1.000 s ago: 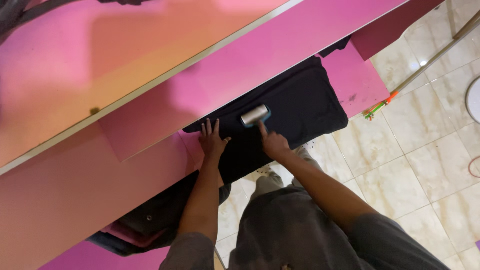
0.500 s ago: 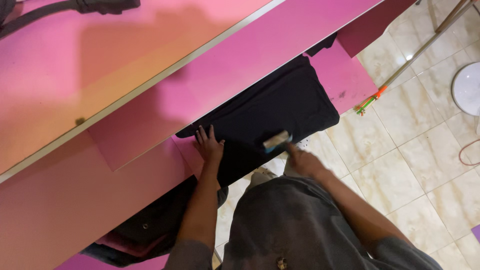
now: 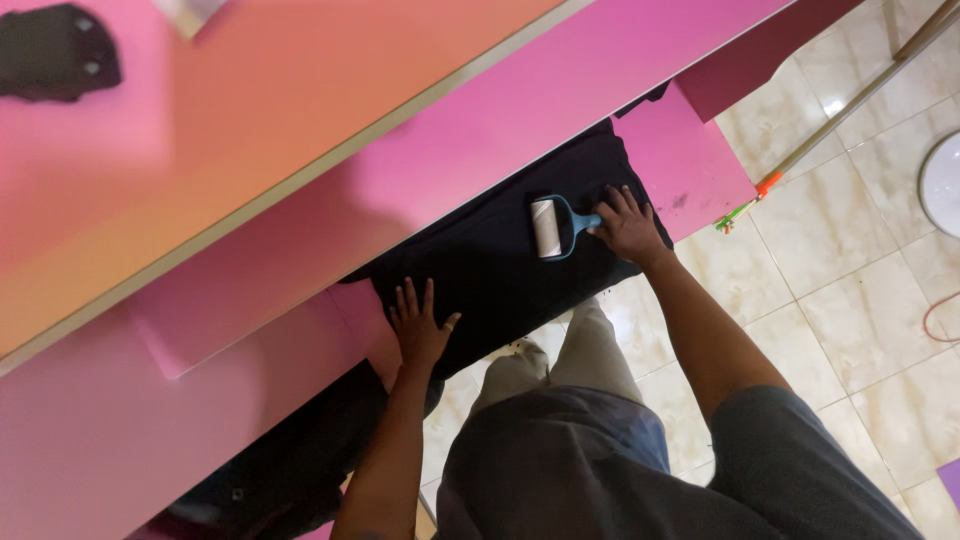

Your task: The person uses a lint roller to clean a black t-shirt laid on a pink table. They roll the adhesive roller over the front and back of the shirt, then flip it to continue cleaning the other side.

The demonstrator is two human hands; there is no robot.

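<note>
- My right hand [image 3: 628, 226] holds the blue handle of a lint roller [image 3: 553, 226]. My fingers are wrapped around it.
- The roller's white roll lies on the black shirt [image 3: 500, 270].
- The shirt is spread flat on a pink board [image 3: 690, 160], under a long pink shelf [image 3: 480, 130].
- My left hand [image 3: 420, 325] lies flat on the shirt's near edge, fingers spread wide, holding nothing.
- My legs stand on the tiled floor [image 3: 850, 290].

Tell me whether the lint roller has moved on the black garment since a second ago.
Yes. The lint roller now lies nearer the garment's right end, by the pink board, held by the right hand.
</note>
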